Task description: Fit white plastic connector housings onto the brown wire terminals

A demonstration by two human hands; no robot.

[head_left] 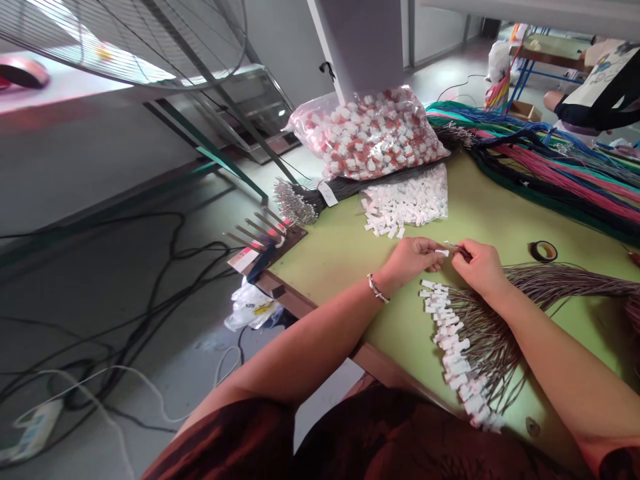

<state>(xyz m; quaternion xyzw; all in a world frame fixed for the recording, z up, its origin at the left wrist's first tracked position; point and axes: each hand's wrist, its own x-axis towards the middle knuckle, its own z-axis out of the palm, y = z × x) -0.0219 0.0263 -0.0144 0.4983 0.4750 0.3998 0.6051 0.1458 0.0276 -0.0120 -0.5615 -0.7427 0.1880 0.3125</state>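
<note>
Over the green table (330, 267), my left hand (414, 259) pinches a small white connector (442, 253) between its fingertips. Just to its right, my right hand (477, 265) is closed on thin dark wires (461, 251) whose tips point at the connector; a narrow gap seems to lie between them. Below my right hand, a fanned bundle of brownish wires (493, 327) ends in a row of white connectors (453, 347). Beyond my hands lies a clear bag of loose white connectors (407, 200).
A big bag of white and orange parts (375, 137) stands at the back, beside coloured cables (540, 160). Black tape (543, 251) lies right. A pronged metal rack (270, 233) is at the left edge, near a fan (125, 40). A person (600, 87) sits far right.
</note>
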